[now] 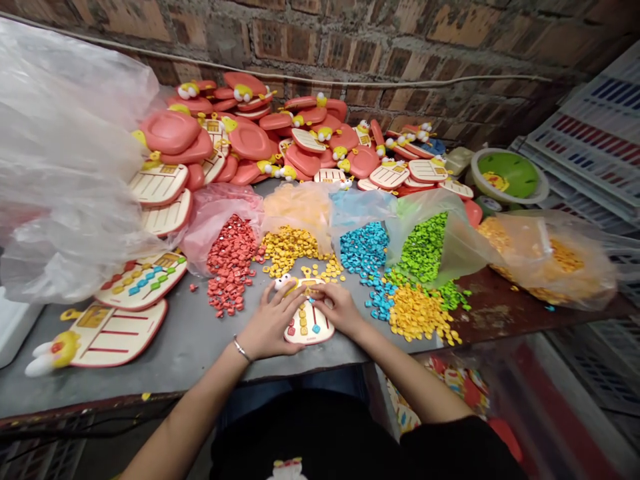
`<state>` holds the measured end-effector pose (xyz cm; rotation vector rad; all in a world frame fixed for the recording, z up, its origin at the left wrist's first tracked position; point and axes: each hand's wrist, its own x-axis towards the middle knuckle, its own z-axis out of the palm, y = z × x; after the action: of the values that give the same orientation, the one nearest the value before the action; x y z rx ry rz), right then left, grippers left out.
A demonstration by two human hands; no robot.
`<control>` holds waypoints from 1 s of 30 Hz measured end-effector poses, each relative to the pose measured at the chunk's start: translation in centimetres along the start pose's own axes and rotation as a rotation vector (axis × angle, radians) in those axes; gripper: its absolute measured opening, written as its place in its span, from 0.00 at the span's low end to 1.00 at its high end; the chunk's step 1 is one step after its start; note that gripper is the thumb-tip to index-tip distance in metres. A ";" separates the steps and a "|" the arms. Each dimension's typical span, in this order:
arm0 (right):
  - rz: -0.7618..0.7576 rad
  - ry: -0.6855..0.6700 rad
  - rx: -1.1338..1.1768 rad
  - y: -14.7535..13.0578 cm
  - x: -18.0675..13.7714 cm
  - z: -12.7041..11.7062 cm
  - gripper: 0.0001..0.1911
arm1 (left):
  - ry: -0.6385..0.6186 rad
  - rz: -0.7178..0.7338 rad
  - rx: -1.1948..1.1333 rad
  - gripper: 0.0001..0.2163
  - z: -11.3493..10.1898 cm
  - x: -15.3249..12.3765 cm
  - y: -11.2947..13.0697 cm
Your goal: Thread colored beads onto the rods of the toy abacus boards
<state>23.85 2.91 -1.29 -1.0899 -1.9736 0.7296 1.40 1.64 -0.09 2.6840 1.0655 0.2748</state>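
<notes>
A cream toy board (311, 335) with slots and a yellow, googly-eyed head lies flat at the table's near edge. Red, yellow and blue pieces sit in its slots. My left hand (273, 320) grips the board from the left, fingers across its upper part and thumb by the lower edge. From the right, my right hand (340, 308) has its fingers pinched over a small blue piece (311, 300) at a slot, partly hidden. Loose yellow pieces (327, 268) lie just beyond the board.
Behind stand bags spilling red pieces (231, 267), yellow pieces (290, 247), blue pieces (364, 247) and green pieces (424, 247). A yellow pile (420, 313) lies right. Boards (117, 333) lie left, under a plastic bag (70, 167). Many red-backed boards (250, 140) are heaped against the brick wall.
</notes>
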 end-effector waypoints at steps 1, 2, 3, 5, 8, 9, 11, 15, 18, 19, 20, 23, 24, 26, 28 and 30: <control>-0.014 -0.047 0.020 -0.1 0.1 -0.4 0.12 | 0.001 0.000 -0.001 0.43 0.0 0.0 0.0; -0.020 -0.090 0.041 -0.1 0.2 -1.0 0.11 | -0.002 0.001 -0.001 0.43 0.0 0.0 0.0; -0.014 -0.112 0.054 -0.1 0.2 -1.8 0.10 | -0.005 0.003 0.000 0.43 0.0 0.0 0.0; 0.020 -0.053 0.007 0.5 -0.1 -3.8 0.08 | -0.006 0.010 -0.001 0.41 0.0 -0.1 0.0; 0.076 0.154 -0.310 2.4 -0.8 -6.8 0.07 | -0.001 0.015 -0.008 0.39 -0.1 0.0 0.0; 0.090 0.178 -0.432 3.1 -1.2 -7.5 0.06 | -0.002 0.016 -0.014 0.38 -0.1 0.0 0.1; 0.112 0.154 -0.595 4.4 -1.8 -8.3 0.07 | -0.006 0.018 -0.027 0.35 -0.2 0.0 0.2; 0.095 0.182 -0.514 4.5 -2.1 -8.0 0.10 | -0.012 0.020 -0.042 0.30 -0.6 0.0 0.6; 0.051 0.228 -0.299 2.6 -1.1 -6.7 0.08 | -0.022 0.030 -0.047 0.28 -0.8 -0.1 0.7; 0.033 0.211 -0.239 2.0 -0.6 -6.1 0.07 | -0.028 0.033 -0.048 0.28 -0.8 -0.1 0.7; 0.011 0.179 -0.189 1.5 0.0 -5.4 0.07 | -0.033 0.035 -0.048 0.29 -0.8 -0.1 0.7; -0.070 0.070 -0.126 0.9 1.7 -3.2 0.07 | -0.039 0.038 -0.049 0.31 -0.7 -0.2 0.5; -0.101 0.051 -0.137 1.1 2.1 -2.6 0.07 | -0.041 0.038 -0.048 0.32 -0.6 -0.2 0.4; -0.151 0.037 -0.192 1.5 2.3 -1.8 0.08 | -0.048 0.034 -0.041 0.32 -0.5 -0.1 0.4; -0.173 0.033 -0.254 1.7 1.9 -1.6 0.08 | -0.054 0.017 -0.024 0.33 -0.5 -0.1 0.4; -0.174 0.009 -0.273 1.6 0.9 -1.8 0.08 | -0.054 -0.001 -0.010 0.36 -0.5 0.0 0.5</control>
<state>25.69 4.68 -1.20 -1.0562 -2.1726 0.3693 1.60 1.35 0.52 2.6666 1.0465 0.2051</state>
